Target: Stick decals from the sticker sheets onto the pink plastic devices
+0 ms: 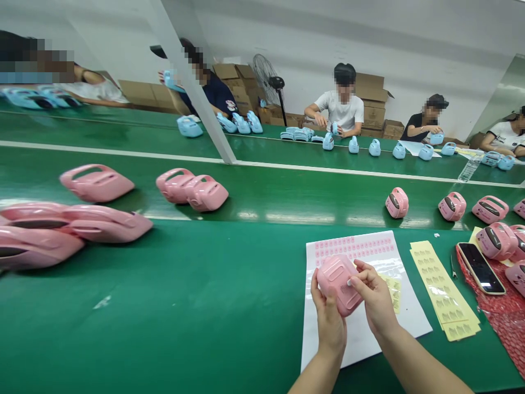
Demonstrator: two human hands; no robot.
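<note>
Both my hands hold one pink plastic case (pixel 338 282) above a white sticker sheet (pixel 361 249) on the green table. My left hand (pixel 328 317) grips the case from below and behind, fingers wrapped round its edge. My right hand (pixel 375 298) is closed on its right side, with fingertips pressing on its ribbed face. The sheet carries rows of small pink stickers along its top.
Yellow sticker sheets (pixel 445 295) and a phone (pixel 480 268) lie to the right, beside red bubble wrap (pixel 506 317) with pink cases (pixel 496 241). More pink cases (pixel 98 183) ride the green conveyor (pixel 266 191) ahead. Several other people work with blue cases (pixel 353 145) across it.
</note>
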